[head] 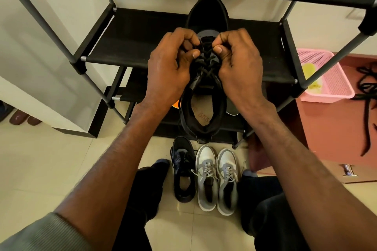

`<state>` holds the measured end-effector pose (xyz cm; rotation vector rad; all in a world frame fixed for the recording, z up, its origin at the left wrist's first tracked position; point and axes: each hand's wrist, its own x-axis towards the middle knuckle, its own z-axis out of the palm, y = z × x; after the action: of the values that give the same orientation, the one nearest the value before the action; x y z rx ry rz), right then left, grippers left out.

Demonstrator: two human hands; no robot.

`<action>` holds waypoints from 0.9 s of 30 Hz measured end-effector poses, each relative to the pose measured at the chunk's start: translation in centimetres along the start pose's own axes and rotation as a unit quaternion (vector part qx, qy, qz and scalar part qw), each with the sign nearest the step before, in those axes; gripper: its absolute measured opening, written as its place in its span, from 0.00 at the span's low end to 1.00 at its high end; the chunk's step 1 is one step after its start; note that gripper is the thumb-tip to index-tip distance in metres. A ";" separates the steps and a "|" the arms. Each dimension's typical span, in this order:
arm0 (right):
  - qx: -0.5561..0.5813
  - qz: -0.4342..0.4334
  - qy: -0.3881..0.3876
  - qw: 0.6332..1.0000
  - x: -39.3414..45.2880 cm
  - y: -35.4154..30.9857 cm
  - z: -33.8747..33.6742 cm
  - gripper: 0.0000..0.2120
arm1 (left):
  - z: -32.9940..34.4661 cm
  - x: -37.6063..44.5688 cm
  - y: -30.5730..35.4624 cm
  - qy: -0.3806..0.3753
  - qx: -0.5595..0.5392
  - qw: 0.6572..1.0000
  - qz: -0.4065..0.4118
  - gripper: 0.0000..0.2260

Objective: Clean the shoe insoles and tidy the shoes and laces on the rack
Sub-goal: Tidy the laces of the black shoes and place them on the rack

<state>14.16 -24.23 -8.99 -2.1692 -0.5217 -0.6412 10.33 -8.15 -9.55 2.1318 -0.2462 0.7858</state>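
Note:
A black and grey shoe (206,16) is held up in front of the black shoe rack (130,45), toe pointing away from me. Its insole (201,115) shows inside the opening. My left hand (171,67) and my right hand (238,61) flank the shoe's upper part. Each hand pinches an end of the black lace (205,55) near the toe end of the lacing. On the floor below stand a matching dark shoe (183,171) and a grey and white pair (217,177).
A pink basket (328,75) with something yellow inside sits on the floor to the right. Loose black laces (367,96) lie on the reddish mat beside it. Brown footwear (24,118) is at the far left. My knees frame the floor shoes.

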 end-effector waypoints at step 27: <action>0.050 -0.002 -0.049 0.998 -0.7 0.1 -1.4 0.06 | 0.9 0.1 0.4 -0.022 0.027 0.999 -0.012 0.06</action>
<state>13.28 -25.49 -8.68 -2.1141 -0.5970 -0.5010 10.65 -9.05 -9.64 2.2003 -0.2249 0.7409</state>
